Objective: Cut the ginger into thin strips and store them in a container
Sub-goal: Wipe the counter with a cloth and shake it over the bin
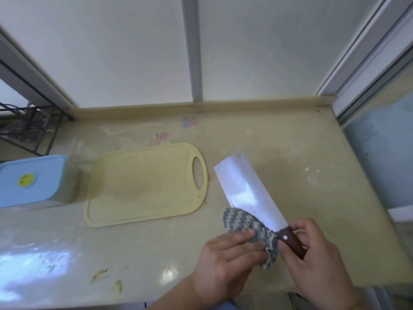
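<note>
Two hands on the cleaver, wiping it down with a cloth.

Your right hand curls round the wooden handle of the cleaver, blade pointing away over the counter; your left hand pinches a blue-grey knitted cloth against the blade near its heel. No ginger strips show: the cutting board lies bare just left of the blade, and the blue container sits lidded beside it, so the strips are probably stored inside. A few scraps lie near the counter's front edge. The cleaver looks heavy, stiff and likely slick, so keep your grip on the handle and wipe from the spine side, fingers clear of the edge.
</note>
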Demonstrator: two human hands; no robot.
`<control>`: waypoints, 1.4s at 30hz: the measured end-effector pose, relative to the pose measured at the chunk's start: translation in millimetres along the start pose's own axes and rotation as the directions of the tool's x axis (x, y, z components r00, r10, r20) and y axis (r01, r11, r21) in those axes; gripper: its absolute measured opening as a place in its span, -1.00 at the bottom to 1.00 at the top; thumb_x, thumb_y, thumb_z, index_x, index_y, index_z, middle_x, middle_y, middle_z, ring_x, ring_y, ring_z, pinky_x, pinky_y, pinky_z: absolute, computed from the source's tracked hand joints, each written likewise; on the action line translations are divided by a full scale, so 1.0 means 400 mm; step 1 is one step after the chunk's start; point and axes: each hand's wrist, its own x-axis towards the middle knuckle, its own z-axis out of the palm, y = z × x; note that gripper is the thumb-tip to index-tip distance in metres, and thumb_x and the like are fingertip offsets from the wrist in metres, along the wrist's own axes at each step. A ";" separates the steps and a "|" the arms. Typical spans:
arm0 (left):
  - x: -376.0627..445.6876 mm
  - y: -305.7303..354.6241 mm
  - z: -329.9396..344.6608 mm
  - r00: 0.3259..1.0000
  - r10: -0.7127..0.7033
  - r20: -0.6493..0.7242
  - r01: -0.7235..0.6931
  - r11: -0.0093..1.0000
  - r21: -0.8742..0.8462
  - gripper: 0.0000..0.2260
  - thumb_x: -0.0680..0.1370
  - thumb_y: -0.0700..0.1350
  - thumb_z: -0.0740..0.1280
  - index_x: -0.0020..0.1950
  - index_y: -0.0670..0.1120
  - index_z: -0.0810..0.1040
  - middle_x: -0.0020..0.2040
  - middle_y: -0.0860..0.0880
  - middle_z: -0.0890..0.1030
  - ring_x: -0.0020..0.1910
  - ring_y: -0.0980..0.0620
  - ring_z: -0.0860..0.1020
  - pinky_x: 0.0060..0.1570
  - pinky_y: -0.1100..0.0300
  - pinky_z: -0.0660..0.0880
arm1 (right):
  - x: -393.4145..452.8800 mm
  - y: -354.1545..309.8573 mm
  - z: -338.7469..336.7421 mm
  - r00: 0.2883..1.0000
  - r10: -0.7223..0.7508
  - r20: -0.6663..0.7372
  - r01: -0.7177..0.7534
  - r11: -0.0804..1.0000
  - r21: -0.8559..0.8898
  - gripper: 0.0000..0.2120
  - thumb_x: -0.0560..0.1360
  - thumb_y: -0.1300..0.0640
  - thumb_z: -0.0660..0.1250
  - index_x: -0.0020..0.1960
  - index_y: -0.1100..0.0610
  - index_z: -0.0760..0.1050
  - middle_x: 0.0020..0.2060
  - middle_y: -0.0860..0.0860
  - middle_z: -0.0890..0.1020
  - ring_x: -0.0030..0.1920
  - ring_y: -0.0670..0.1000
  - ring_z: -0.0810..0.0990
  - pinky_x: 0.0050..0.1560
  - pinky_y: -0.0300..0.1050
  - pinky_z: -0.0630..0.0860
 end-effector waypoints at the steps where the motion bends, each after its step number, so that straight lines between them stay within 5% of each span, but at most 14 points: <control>1: -0.003 0.001 -0.006 1.000 0.009 0.015 -0.010 1.000 0.017 -0.79 0.63 -0.16 0.27 0.07 -0.05 0.72 0.20 0.07 0.68 0.36 0.07 0.54 0.22 0.08 0.56 | 0.003 -0.003 0.004 1.000 0.000 -0.002 0.000 1.000 0.005 -0.62 0.39 0.28 0.60 -0.12 -0.01 0.42 -0.31 -0.36 0.67 -0.24 -0.25 0.63 -0.26 -0.46 0.42; 5: -0.040 -0.031 -0.061 0.991 0.084 0.106 -0.091 0.993 0.070 -0.78 0.60 -0.17 0.26 0.10 -0.04 0.69 0.19 0.06 0.68 0.33 0.07 0.56 0.30 0.04 0.50 | 0.026 -0.020 0.015 0.994 0.057 -0.088 -0.042 0.985 0.167 -0.67 0.37 -0.03 0.59 -0.10 -0.07 0.43 -0.31 -0.29 0.70 -0.38 -0.18 0.64 -0.40 -0.34 0.44; 7: -0.036 -0.023 -0.086 0.972 -0.236 -0.010 0.234 0.967 -0.102 -0.81 0.60 -0.19 0.30 0.07 -0.01 0.69 0.09 0.03 0.70 0.16 0.05 0.65 0.19 0.11 0.56 | 0.033 -0.035 0.015 0.990 0.113 -0.086 -0.077 0.936 0.344 -0.72 0.45 -0.10 0.51 -0.06 -0.06 0.42 -0.41 0.01 0.68 -0.60 -0.06 0.49 -0.56 -0.21 0.38; 8: -0.017 -0.010 -0.093 0.826 -0.559 -0.080 0.514 0.802 -0.304 -0.84 0.60 -0.19 0.33 0.02 0.01 0.69 0.01 0.02 0.72 0.04 0.03 0.68 0.07 0.15 0.60 | 0.032 -0.042 0.017 0.991 0.130 -0.040 -0.097 0.885 0.455 -0.78 0.56 0.03 0.47 -0.05 0.01 0.41 -0.48 0.08 0.61 -0.65 0.00 0.41 -0.61 -0.25 0.30; 9: 0.013 0.003 -0.098 0.544 -0.838 -0.044 0.662 0.461 -0.591 -0.84 0.60 -0.22 0.35 -0.02 0.00 0.68 -0.05 -0.05 0.73 -0.06 -0.01 0.68 -0.05 0.16 0.62 | 0.026 -0.050 0.021 0.990 0.136 0.025 -0.129 0.840 0.527 -0.84 0.63 0.16 0.38 -0.04 0.11 0.39 -0.52 0.09 0.55 -0.68 0.03 0.34 -0.62 -0.29 0.26; 10: 0.033 0.010 -0.094 0.285 -0.952 0.107 0.586 0.085 -0.806 -0.84 0.60 -0.27 0.34 -0.03 -0.05 0.67 -0.07 -0.14 0.72 -0.11 -0.08 0.68 -0.12 0.12 0.64 | 0.015 -0.062 0.027 0.990 0.117 0.084 -0.144 0.823 0.549 -0.87 0.64 0.23 0.32 -0.04 0.13 0.38 -0.53 0.08 0.51 -0.69 0.00 0.31 -0.62 -0.32 0.24; 11: 0.055 0.014 -0.087 0.168 -0.943 0.288 0.392 -0.205 -0.897 -0.85 0.58 -0.28 0.31 0.00 -0.10 0.65 -0.03 -0.24 0.70 -0.11 -0.15 0.68 -0.16 0.05 0.65 | 0.003 -0.075 0.036 0.990 0.075 0.123 -0.129 0.844 0.521 -0.86 0.63 0.24 0.32 -0.06 0.07 0.41 -0.54 0.07 0.52 -0.69 0.00 0.32 -0.61 -0.32 0.24; 13: 0.097 0.019 -0.085 0.188 -0.827 0.529 0.107 -0.518 -0.848 -0.76 0.54 -0.23 0.26 0.15 -0.25 0.60 0.09 -0.34 0.66 -0.07 -0.24 0.69 -0.15 -0.06 0.67 | -0.016 -0.086 0.065 0.989 -0.013 0.145 -0.045 0.920 0.389 -0.80 0.55 0.19 0.43 -0.10 -0.05 0.45 -0.49 0.04 0.63 -0.66 -0.03 0.44 -0.60 -0.25 0.31; 15: 0.112 0.022 -0.094 0.256 -0.731 0.633 0.003 -0.654 -0.757 -0.68 0.52 -0.22 0.19 0.07 -0.36 0.65 0.04 -0.36 0.66 -0.11 -0.26 0.70 -0.19 -0.07 0.67 | -0.025 -0.088 0.092 0.990 -0.058 0.127 0.029 0.976 0.218 -0.76 0.46 0.16 0.55 -0.12 -0.03 0.48 -0.39 -0.14 0.71 -0.47 -0.12 0.61 -0.44 -0.24 0.43; 23: 0.036 -0.066 -0.157 0.346 -0.718 0.603 -0.015 -0.647 -0.762 -0.79 0.51 -0.13 0.48 -0.04 -0.28 0.60 -0.27 -0.20 0.58 -0.30 -0.17 0.62 -0.26 0.02 0.58 | -0.042 -0.053 0.077 0.980 -0.141 0.139 0.128 0.987 0.092 -0.57 0.35 -0.04 0.55 -0.12 -0.48 0.38 -0.45 -0.23 0.64 -0.45 -0.26 0.49 -0.34 -0.39 0.39; 28: 0.004 -0.126 -0.208 0.359 -0.792 0.494 -0.039 -0.542 -0.840 -0.49 0.48 -0.11 0.51 0.37 -0.30 0.54 0.42 -0.36 0.46 0.36 -0.36 0.49 0.26 -0.29 0.50 | -0.045 -0.010 0.016 0.980 -0.090 0.176 0.067 0.989 0.135 -0.56 0.30 -0.01 0.65 -0.17 -0.41 0.43 -0.50 -0.19 0.63 -0.50 -0.33 0.40 -0.34 -0.43 0.38; 33: 0.003 -0.135 -0.234 0.245 -0.820 0.518 -0.071 -0.548 -0.834 -0.45 0.59 0.11 0.25 0.39 -0.29 0.51 0.41 -0.36 0.47 0.34 -0.36 0.51 0.24 -0.32 0.47 | -0.034 0.019 -0.044 0.978 -0.126 -0.168 0.124 0.992 -0.021 -0.62 0.28 0.07 0.70 -0.06 -0.16 0.57 -0.40 -0.23 0.69 -0.35 -0.27 0.59 -0.27 -0.51 0.42; 38: 0.010 -0.079 -0.179 0.375 -0.650 0.661 -0.044 -0.725 -0.688 -0.16 0.57 0.38 0.17 0.55 -0.30 0.29 0.55 -0.39 0.24 0.51 -0.43 0.26 0.47 -0.34 0.23 | 0.046 -0.022 0.049 0.673 -0.650 -0.353 0.560 0.760 -0.330 -0.79 0.50 0.15 0.39 -0.13 0.28 0.72 -0.16 0.12 0.73 -0.10 0.01 0.65 0.12 -0.34 0.49; 42: 0.029 -0.074 -0.167 0.442 -0.625 0.643 -0.073 -0.740 -0.669 -0.06 0.50 0.49 0.16 0.53 -0.28 0.34 0.55 -0.36 0.26 0.52 -0.39 0.26 0.49 -0.31 0.21 | 0.081 -0.003 0.111 0.512 -0.837 -0.192 0.675 0.531 -0.512 -0.80 0.54 0.27 0.34 -0.13 0.16 0.74 -0.21 0.13 0.74 -0.30 0.18 0.71 -0.39 0.03 0.59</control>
